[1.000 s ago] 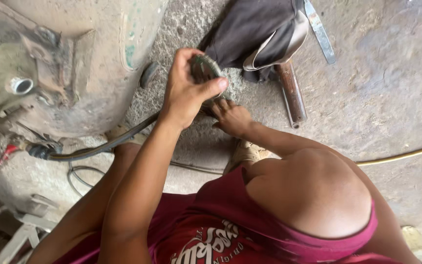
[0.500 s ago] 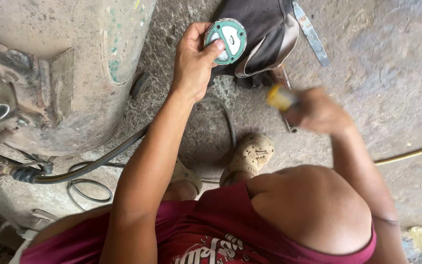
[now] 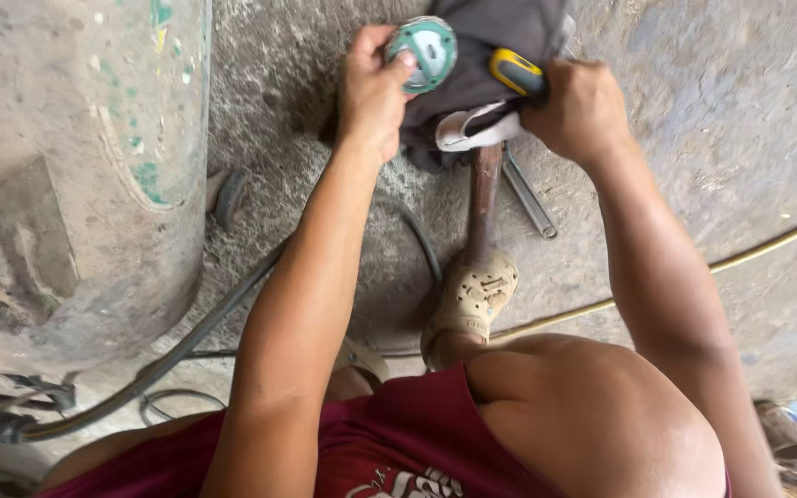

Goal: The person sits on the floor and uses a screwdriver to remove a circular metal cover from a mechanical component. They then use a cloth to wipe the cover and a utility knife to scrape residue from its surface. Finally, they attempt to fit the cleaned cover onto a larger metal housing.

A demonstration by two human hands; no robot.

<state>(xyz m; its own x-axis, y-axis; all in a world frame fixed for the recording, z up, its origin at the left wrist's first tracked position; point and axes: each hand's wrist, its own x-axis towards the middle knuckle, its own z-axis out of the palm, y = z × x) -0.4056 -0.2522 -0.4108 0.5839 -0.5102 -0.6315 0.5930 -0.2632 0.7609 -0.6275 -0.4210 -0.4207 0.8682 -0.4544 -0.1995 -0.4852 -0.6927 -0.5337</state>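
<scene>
1 head view, steep downward, close over arms, concrete floor (image 3: 694, 138).

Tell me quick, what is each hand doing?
Left hand: closed around a round green-rimmed disc.
Right hand: closed on a yellow-and-black tool handle.

Rough grey concrete floor (image 3: 712, 138), daylit; large paint-flecked tank (image 3: 66, 138) left.

Right hand (image 3: 578, 106) moved up to dark cloth (image 3: 481, 65), beside left hand (image 3: 371, 88).
</scene>
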